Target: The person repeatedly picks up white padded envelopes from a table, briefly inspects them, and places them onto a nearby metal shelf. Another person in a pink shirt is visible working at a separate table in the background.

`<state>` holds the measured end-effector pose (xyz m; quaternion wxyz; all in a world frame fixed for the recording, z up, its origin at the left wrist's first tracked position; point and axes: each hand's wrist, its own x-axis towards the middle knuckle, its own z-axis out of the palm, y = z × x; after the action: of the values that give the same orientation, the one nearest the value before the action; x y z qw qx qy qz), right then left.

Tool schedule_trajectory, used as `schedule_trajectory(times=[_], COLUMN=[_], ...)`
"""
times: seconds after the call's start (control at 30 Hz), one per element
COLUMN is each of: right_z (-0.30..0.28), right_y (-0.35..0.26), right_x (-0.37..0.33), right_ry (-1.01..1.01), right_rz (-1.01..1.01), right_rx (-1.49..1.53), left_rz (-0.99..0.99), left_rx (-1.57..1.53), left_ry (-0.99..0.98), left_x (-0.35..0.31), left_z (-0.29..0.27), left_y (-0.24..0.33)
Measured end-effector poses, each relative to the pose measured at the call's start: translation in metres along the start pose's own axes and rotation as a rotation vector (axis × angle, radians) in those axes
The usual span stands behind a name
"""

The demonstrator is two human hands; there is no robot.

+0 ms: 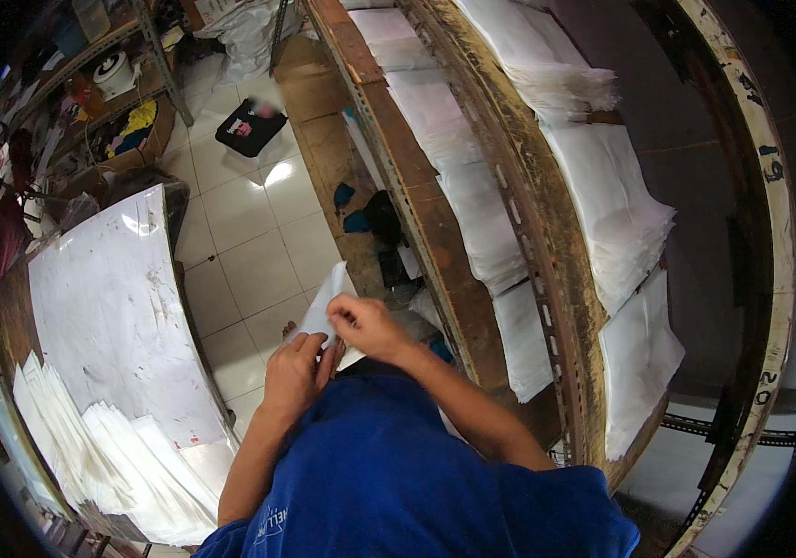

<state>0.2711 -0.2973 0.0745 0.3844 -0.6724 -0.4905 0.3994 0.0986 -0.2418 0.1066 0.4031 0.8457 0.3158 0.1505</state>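
Observation:
A thin white sheet [321, 309], folded or bent to a narrow pointed shape, is held up in front of my body. My left hand [297, 374] is closed on its lower edge, thumb and fingers pinched together. At the sheet's right side my right hand [370, 325] has its fingers curled in a pinch against it. Whether the sheet is paper or thin cloth I cannot tell. Below my hands, part of a bare foot shows past the sheet.
Left stands a white-topped table [119, 307] with fanned white sheets [128, 465] on its near end. Wooden-shelved racks on the right carry stacks of white sheets [602, 195]. A black folded cloth [251, 127] lies on the tiled floor [258, 242]; cluttered shelves [100, 56] stand far left.

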Motion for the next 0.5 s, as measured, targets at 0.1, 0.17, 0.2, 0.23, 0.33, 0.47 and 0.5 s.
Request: schedule_trajectory(times=[0.1, 0.17, 0.2, 0.23, 0.33, 0.47, 0.5], right_z=[-0.044, -0.088, -0.113, -0.132, -0.189, -0.243, -0.254], right_y=[0.032, 0.067, 0.1, 0.075, 0.098, 0.183, 0.213], right_x=[0.0, -0.002, -0.007, -0.008, -0.026, -0.052, -0.067], right_ry=[0.254, 0.437, 0.569, 0.612, 0.82, 1.042, 1.107], right_rz=[0.074, 0.029, -0.081, 0.171, 0.249, 0.28, 0.31], right_rx=[-0.074, -0.009, -0.077, 0.133, 0.189, 0.211, 0.213], left_rz=[-0.016, -0.009, 0.128, 0.25, 0.579, 0.846, 0.921], left_rx=[-0.395, -0.704, -0.728, -0.751, -0.929, -0.825, -0.843], left_ry=[-0.062, -0.168, -0.168, -0.138, -0.119, -0.016, 0.301], left_x=[0.007, 0.008, 0.01, 0.008, -0.003, -0.015, -0.001], left_z=[-0.028, -0.063, -0.077, -0.092, -0.112, -0.129, -0.107], left_y=[0.036, 0.069, 0.085, 0.098, 0.132, 0.175, 0.184])
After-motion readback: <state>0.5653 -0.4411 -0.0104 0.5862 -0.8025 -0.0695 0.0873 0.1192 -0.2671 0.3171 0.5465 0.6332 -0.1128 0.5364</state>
